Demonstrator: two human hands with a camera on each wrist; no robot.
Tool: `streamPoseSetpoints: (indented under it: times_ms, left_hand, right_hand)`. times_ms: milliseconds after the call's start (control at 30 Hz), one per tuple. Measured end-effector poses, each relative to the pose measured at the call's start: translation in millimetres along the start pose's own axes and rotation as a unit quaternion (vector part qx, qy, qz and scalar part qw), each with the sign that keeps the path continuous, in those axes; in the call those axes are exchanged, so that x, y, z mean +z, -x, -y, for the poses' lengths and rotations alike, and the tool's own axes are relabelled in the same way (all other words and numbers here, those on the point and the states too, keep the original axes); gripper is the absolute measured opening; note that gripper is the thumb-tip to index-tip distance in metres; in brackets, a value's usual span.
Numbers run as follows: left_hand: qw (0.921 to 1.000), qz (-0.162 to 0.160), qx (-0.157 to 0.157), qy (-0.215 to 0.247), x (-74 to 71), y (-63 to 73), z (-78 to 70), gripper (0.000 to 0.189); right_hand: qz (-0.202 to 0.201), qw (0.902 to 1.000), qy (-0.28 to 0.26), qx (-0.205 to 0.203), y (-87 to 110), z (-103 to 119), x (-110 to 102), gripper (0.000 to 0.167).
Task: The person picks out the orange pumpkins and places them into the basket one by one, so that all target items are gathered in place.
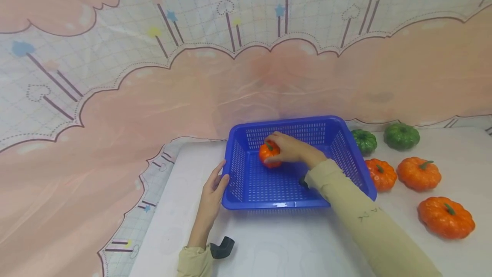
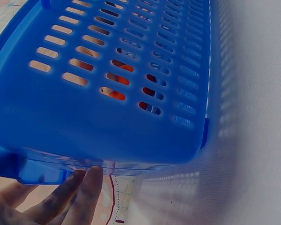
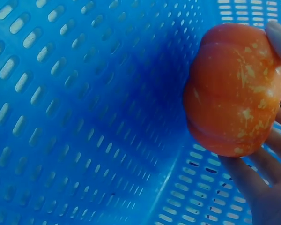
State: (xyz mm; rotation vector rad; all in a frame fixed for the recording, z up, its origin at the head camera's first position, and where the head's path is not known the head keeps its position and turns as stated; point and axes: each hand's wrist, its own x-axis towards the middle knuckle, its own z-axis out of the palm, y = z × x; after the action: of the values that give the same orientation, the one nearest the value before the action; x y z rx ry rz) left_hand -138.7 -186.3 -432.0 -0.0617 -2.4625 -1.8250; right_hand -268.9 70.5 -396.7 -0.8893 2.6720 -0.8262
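Observation:
A small orange pumpkin [image 1: 267, 154] with a green stem is in the left part of a blue plastic basket [image 1: 276, 204]. My right hand [image 1: 289, 147] reaches into the basket and grips this pumpkin. The right wrist view shows the thumb on one side of the pumpkin [image 3: 234, 93] and fingers [image 3: 246, 180] on the other, with yellow flecks on its skin. Against the outside of the basket's left wall, my left hand [image 1: 210, 189] rests with its fingers extended. Fingertips touch the slotted basket [image 2: 103, 131] near a corner in the left wrist view.
Right of the basket lie two green pumpkins, one near its wall [image 1: 364, 142] and one farther back [image 1: 401, 136]. Three orange pumpkins [image 1: 380, 175] [image 1: 419, 174] [image 1: 446, 217] lie in front of them. The white table [image 1: 269, 247] meets a patterned curtain [image 1: 246, 84] behind.

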Motion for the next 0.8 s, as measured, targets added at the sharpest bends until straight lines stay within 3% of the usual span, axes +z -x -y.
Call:
streamPoseSetpoints:
  times_ms: [467, 800]
  left_hand:
    - [0.9999, -0.001, -0.010, 0.006, 0.5, -0.9, 1.0, 0.053]
    - [1.0000, 0.003, -0.001, 0.006, -0.3, -0.8, 0.6, 0.053]
  right_hand:
    - [-0.004, 0.9999, -0.007, -0.015, -6.7, -4.1, 3.0, 0.067]
    - [0.001, 0.9996, -0.018, -0.021, -9.1, -5.7, 5.5, 0.064]
